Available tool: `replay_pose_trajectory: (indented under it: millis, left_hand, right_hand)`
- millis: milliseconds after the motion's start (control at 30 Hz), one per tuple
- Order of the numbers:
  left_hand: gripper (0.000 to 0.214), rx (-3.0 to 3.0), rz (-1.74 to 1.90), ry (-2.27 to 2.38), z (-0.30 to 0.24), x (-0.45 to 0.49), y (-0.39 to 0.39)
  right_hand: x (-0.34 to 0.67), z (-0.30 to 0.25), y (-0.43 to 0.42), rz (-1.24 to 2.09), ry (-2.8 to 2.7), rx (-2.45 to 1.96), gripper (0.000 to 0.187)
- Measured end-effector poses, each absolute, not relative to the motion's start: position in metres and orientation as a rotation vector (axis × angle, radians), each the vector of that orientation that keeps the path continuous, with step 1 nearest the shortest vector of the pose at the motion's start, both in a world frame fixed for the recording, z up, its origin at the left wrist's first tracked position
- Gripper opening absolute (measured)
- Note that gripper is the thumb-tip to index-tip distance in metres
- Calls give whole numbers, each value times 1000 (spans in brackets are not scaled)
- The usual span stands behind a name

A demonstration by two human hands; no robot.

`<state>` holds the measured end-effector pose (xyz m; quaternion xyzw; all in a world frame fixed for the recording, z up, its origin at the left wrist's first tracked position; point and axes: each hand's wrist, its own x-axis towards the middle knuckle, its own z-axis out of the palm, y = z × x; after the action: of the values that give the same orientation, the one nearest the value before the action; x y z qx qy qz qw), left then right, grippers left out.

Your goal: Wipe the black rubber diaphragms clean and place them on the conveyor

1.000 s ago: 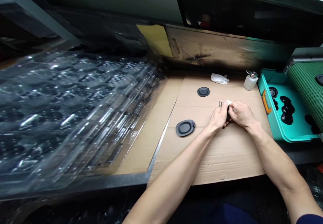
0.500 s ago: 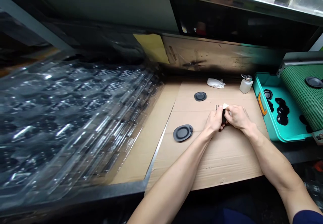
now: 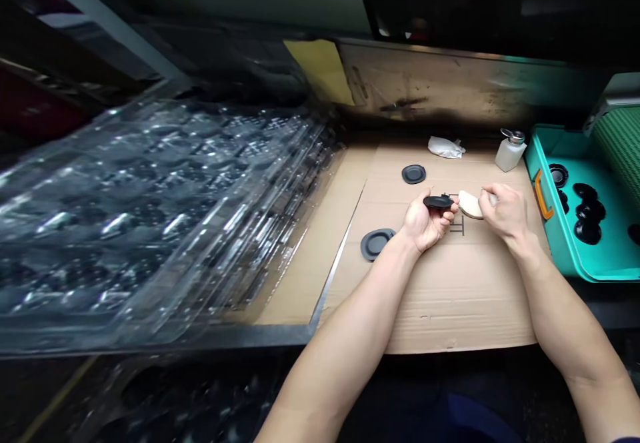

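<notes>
My left hand (image 3: 427, 222) lies palm up over the cardboard sheet (image 3: 450, 303), its fingers curled around the edge of a black rubber disc (image 3: 437, 202), seen edge-on. To the right, my right hand (image 3: 506, 213) pinches a folded white cloth (image 3: 470, 204) by its far end. The cloth sits close to the black disc, with a small gap between them. Two more black rubber discs lie flat on the cardboard: one (image 3: 413, 174) beyond my left hand and one (image 3: 376, 244) beside its wrist, partly hidden by it.
A crumpled white cloth (image 3: 446, 147) and a pump-top dispensing bottle (image 3: 511, 154) stand at the back of the cardboard. On the right is a teal tray (image 3: 575, 263) holding several black rubber parts, beside a green mat (image 3: 623, 163). Stacked clear plastic trays (image 3: 150, 216) fill the left.
My hands have moved apart, and the white cloth now shows clear of the black disc, to its right. My left hand has turned palm up. The view has shifted slightly.
</notes>
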<state>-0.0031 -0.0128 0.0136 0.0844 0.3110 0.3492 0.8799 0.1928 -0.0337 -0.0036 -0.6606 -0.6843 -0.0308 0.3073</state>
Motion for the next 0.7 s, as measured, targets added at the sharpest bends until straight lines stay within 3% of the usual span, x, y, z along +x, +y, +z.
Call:
replay_pose_trajectory:
  millis: [500, 700]
  left_hand:
    - [73, 105, 718, 625, 16, -2, -17]
    - [69, 112, 784, 641, 11, 0, -15]
  right_hand:
    - [202, -6, -28, -67, -1790, -1799, 29]
    - [209, 5, -33, -74, -1733, -2170, 33]
